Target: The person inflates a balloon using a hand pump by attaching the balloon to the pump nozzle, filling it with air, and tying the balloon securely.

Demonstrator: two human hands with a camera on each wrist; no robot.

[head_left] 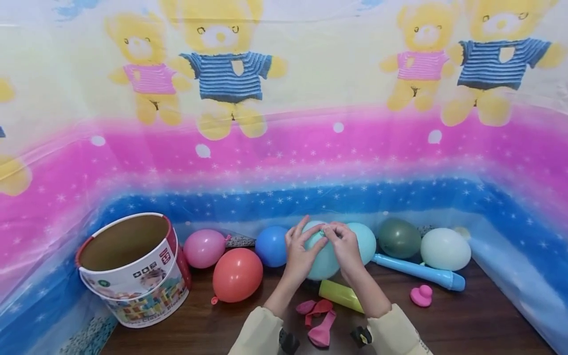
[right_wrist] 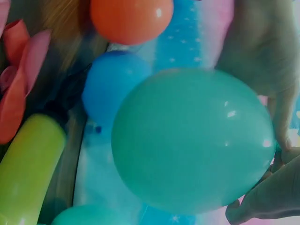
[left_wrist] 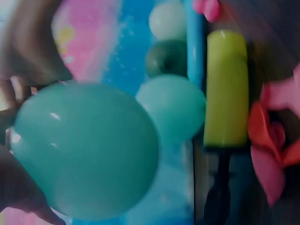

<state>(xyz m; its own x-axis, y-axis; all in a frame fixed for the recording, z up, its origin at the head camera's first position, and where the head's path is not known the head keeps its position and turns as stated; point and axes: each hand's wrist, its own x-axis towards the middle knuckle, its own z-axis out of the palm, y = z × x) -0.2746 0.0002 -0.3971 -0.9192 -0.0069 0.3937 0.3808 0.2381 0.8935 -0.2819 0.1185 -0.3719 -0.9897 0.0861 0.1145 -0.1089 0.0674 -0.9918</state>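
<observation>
In front of me a teal balloon (head_left: 322, 266) hangs inflated between both hands, its neck upward. My right hand (head_left: 345, 246) pinches the neck with thumb and fingertips. My left hand (head_left: 301, 249) grips around the same neck with thumb and index finger, its other fingers spread. From the left wrist view, the round balloon (left_wrist: 89, 150) fills much of the picture; the right wrist view shows the balloon (right_wrist: 192, 140) with fingers at its far end. Below the hands lie a yellow-green balloon pump (head_left: 339, 296) and several limp pink and red balloons (head_left: 321, 330).
A printed block bucket (head_left: 137, 296) stands on the left. Along the back lie pink (head_left: 205, 249), red (head_left: 238, 275), blue (head_left: 271, 246), second teal (head_left: 365, 241), dark green (head_left: 399, 238) and pale (head_left: 445, 249) balloons. A light-blue tube (head_left: 419, 272) and pink rubber duck (head_left: 421, 296) lie right.
</observation>
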